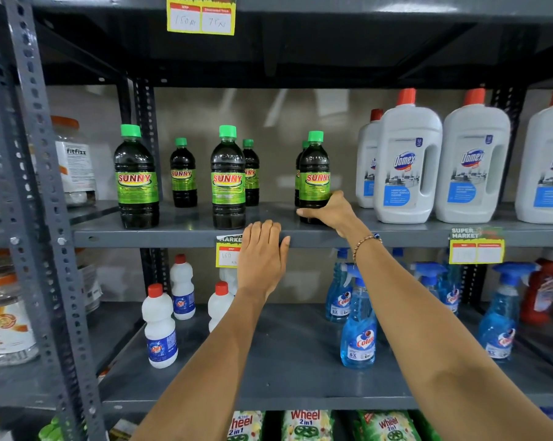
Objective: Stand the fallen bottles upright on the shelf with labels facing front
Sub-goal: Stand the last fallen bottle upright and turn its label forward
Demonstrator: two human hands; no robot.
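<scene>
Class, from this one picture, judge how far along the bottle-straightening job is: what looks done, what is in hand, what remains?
Done: the visible Sunny bottles stand upright, including the front left and middle ones, labels forward. In hand: the right hand grips the base of the right Sunny bottle, upright and label forward; the left hand rests on the shelf edge. Left: letting go; no fallen bottle shows.

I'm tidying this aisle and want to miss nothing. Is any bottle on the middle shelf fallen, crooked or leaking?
Nothing stands out. The green-capped bottles all stand upright, front labels facing out, and no spill shows on the shelf. The right hand grips the base of the rightmost one; the left hand rests on the shelf edge.
</scene>
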